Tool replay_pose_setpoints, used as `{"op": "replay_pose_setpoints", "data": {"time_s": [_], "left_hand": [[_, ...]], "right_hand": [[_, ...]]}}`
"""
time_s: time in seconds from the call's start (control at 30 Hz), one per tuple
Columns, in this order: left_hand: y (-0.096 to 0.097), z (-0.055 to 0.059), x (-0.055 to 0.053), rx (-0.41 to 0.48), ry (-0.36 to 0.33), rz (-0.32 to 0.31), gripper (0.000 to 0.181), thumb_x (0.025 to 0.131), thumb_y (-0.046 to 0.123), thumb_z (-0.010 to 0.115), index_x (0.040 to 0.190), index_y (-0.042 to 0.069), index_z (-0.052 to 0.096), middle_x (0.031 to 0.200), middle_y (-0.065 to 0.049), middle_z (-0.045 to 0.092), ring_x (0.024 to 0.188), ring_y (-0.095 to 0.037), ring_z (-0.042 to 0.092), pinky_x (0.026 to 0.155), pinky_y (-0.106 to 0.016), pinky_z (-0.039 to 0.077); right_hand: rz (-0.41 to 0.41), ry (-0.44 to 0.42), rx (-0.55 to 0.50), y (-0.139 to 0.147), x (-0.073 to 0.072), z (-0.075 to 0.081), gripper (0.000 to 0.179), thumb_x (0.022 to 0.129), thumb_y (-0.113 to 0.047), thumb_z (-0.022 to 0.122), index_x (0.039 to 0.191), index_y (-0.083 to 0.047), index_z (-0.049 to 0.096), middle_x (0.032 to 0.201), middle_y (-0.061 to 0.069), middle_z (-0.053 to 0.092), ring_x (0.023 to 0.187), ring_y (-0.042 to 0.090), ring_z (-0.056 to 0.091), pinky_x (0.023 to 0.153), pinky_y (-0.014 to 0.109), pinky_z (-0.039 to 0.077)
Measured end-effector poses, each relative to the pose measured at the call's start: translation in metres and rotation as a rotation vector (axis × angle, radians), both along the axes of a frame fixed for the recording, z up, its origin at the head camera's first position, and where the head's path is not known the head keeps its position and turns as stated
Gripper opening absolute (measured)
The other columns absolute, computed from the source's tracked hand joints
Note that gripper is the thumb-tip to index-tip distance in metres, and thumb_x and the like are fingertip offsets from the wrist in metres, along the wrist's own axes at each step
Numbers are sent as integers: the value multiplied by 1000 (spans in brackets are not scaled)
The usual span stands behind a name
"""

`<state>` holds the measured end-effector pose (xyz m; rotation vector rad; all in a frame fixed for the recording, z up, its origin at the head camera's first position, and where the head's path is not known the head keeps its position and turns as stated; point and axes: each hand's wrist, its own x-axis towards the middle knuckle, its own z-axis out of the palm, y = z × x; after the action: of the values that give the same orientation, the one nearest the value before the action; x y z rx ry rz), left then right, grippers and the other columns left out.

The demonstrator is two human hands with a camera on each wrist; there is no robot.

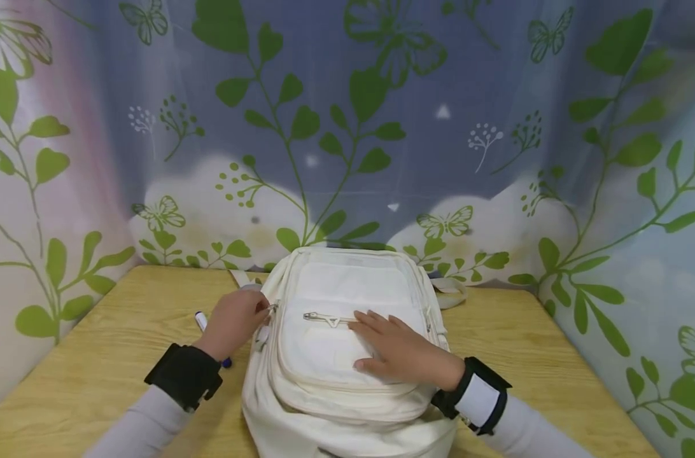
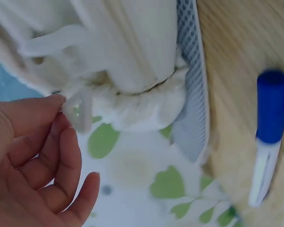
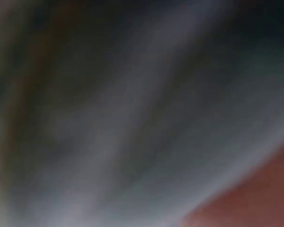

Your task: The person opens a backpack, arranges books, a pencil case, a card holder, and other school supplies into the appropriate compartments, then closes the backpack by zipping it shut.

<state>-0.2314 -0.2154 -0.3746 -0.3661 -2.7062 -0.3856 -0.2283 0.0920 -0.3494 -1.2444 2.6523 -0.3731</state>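
Note:
A white backpack [image 1: 347, 346] lies on the table with its front pocket facing up. My left hand [image 1: 235, 321] is at the pack's left side, thumb and forefinger pinching a zipper pull [image 2: 80, 109]; the left wrist view shows the pull's pale loop sticking out past the fingertips. With fingers spread nearly straight, my right hand [image 1: 396, 350] rests flat on the front pocket, beside a short zipper with a triangular pull [image 1: 332, 322]. The right wrist view is dark and blurred, with pale fabric and a bit of skin.
A marker [image 2: 270, 137] with a blue cap lies on the wooden table [image 1: 112, 356] left of the backpack, partly behind my left wrist in the head view. A strap [image 1: 452, 294] sticks out at the pack's right. Leaf-patterned curtain [image 1: 347, 127] surrounds the table's back and sides.

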Motion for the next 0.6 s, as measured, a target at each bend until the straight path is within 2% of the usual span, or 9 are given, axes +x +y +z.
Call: {"op": "replay_pose_setpoints", "data": {"time_s": [0.07,0.13,0.23,0.3,0.4,0.5,0.6], "left_hand": [[0,5,7,-45,47,-16,14,85,5,64,73,10,67,67,0,57,58,-9,44,57,-26,36],[1,10,16,-113,85,-29,26,84,2,65,61,13,58,59,4,44,56,-8,34,56,-25,29],[4,17,34,-179,91,-51,34,81,-1,66,55,14,49,57,5,30,57,-10,24,56,-26,21],[6,20,48,-208,89,-65,32,78,2,70,56,15,51,57,8,32,55,-7,27,55,-24,24],[8,24,69,-212,59,-98,21,75,7,75,62,17,61,59,9,47,56,-6,37,55,-22,31],[12,27,89,-209,8,-161,17,73,9,76,65,19,64,63,9,54,58,-5,44,56,-21,37],[17,28,104,-187,-34,-252,14,72,10,76,69,19,67,66,11,58,61,-4,49,58,-20,41]], "right_hand": [[-17,14,20,0,1,-3,67,94,-46,47,149,-14,24,156,10,17,144,29,15,114,54,13],[-29,37,51,-1,2,-5,68,93,-49,46,149,-16,23,157,8,15,145,27,15,114,53,13],[-31,58,80,-1,1,-9,69,94,-50,44,149,-16,22,157,7,14,145,26,14,114,53,14],[-27,64,84,-2,1,-10,69,94,-50,44,149,-16,22,157,8,14,145,27,14,114,53,14],[-19,77,86,-3,0,-10,68,94,-50,43,149,-15,23,157,9,15,145,28,15,114,54,15],[-13,80,76,-3,1,-9,67,95,-48,43,149,-13,24,156,11,16,144,29,16,113,55,16],[-14,58,66,-4,2,-9,66,95,-46,44,148,-12,24,156,12,16,144,30,16,113,55,15]]}}
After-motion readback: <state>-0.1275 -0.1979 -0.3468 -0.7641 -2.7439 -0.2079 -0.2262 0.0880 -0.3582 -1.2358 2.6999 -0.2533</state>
